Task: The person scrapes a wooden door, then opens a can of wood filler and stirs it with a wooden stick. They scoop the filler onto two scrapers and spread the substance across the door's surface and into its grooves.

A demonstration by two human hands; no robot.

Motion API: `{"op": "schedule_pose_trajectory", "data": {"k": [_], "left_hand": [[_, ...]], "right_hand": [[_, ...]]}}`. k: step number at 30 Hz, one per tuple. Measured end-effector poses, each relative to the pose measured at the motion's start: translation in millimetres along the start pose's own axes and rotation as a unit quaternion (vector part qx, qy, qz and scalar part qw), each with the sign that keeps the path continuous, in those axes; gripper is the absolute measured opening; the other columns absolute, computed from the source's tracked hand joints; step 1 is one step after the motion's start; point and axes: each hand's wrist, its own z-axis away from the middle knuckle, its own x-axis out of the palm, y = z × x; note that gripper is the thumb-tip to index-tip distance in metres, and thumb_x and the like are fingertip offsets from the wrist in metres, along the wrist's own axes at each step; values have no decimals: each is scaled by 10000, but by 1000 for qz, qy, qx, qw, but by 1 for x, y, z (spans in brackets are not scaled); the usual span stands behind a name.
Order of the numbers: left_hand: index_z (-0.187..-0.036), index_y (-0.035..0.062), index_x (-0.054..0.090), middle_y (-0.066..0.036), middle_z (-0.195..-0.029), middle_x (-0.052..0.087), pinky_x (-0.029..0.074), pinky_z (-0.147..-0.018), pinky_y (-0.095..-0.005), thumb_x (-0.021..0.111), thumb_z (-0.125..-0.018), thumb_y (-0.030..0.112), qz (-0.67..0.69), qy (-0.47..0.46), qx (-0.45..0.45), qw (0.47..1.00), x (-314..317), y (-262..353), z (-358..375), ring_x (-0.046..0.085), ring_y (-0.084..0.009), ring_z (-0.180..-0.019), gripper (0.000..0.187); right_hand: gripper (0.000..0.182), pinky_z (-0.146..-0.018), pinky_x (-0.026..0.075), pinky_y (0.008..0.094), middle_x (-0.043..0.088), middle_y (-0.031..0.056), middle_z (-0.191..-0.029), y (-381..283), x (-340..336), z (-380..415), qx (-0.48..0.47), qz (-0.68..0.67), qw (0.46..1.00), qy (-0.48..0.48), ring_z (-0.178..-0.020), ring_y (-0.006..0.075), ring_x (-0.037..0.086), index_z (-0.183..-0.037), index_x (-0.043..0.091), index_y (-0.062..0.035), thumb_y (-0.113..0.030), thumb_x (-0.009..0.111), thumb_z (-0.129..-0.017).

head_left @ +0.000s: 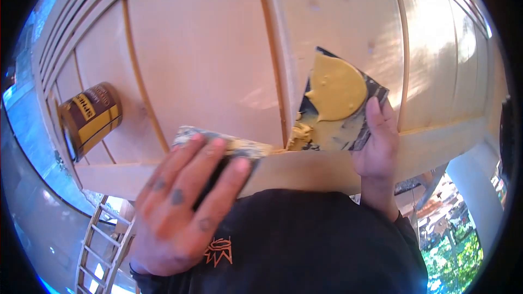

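My left hand [180,201], back up, is closed on a flat putty spreader [248,147], its edge crusted with pale filler. Part of the spreader is hidden under my fingers. My right hand [381,141] grips the lower right edge of a dark square plate [354,130], thumb on top. A thick pool of yellow putty [338,87] covers much of the plate, with a rougher lump at its lower left corner. Both tools are over the near part of a pale wooden panelled surface [207,49], the spreader left of the plate.
A brown and yellow can [90,117] is on the panels at the left. Raised strips [141,76] divide the panels, and a wooden rail [305,171] runs along the near edge. Below left stands a ladder [103,242]. Green foliage [455,256] shows at the lower right.
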Motion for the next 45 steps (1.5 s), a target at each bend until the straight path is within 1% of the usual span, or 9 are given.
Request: {"op": "schedule_pose_trajectory", "data": {"k": [6,13,16,19,22,27,30,39,45], "left_hand": [[-1163,118,640,-176,-1164,596,469,-906,-483,612,-785,148,-77,-61,49,994,6,27,21,572,-374,-1080,380],[-1167,80,627,-171,-1173,587,439,-938,-496,553,-803,157,-107,-73,48,990,10,35,40,571,-394,-1063,380],[-1173,75,614,-160,-1179,583,446,-930,-491,540,-799,143,-87,-90,43,991,14,31,38,571,-387,-1071,387],[-1166,62,608,-150,-1164,595,478,-895,-455,546,-776,71,-24,-146,22,989,9,17,42,584,-370,-1059,395],[-1161,44,601,-144,-1147,607,501,-862,-420,551,-746,3,23,-86,-51,995,7,-1,50,595,-357,-1047,420],[-1211,14,563,-191,-1161,592,489,-890,-421,549,-752,8,7,-120,-66,991,31,-5,48,584,-368,-1069,459],[-1161,48,606,-151,-1166,606,493,-892,-424,542,-678,-82,-8,-94,-93,991,42,4,40,583,-339,-1088,504],[-1167,41,600,-125,-1179,609,489,-885,-403,550,-696,-35,13,-185,-70,980,50,-2,18,578,-317,-1096,480],[-1120,47,636,-89,-1148,631,501,-778,-383,572,-633,-62,74,-358,-71,928,28,-24,-24,615,-290,-998,503]], "right_hand": [[279,-903,457,284,605,87,-1099,8,18,21,11,62,997,-41,-1007,120,574,-1179,502,36,-157,424,-993],[271,-866,463,264,612,73,-1062,17,26,33,1,65,996,-58,-954,100,574,-1154,521,36,-162,434,-991],[268,-858,467,266,613,73,-1054,19,27,30,-18,99,994,-45,-953,102,575,-1150,524,40,-156,437,-988],[318,-909,474,314,592,124,-1154,24,22,23,-23,56,998,-37,-1040,175,592,-1230,473,50,-149,416,-988],[323,-914,474,317,591,126,-1157,23,26,11,-81,79,993,-20,-1049,179,591,-1237,470,52,-147,414,-989],[326,-932,464,323,580,131,-1176,33,5,-19,-125,95,986,-52,-1067,185,581,-1240,467,50,-149,403,-991],[326,-935,461,324,576,132,-1181,34,0,-25,-121,93,986,-68,-1071,188,578,-1239,462,53,-150,396,-992],[324,-938,448,314,572,128,-1184,33,-9,-29,-102,90,989,-63,-1081,176,565,-1231,471,51,-154,382,-997],[285,-889,436,263,595,93,-1105,31,-1,-29,-109,95,988,-45,-994,117,553,-1185,507,44,-143,417,-991]]}}
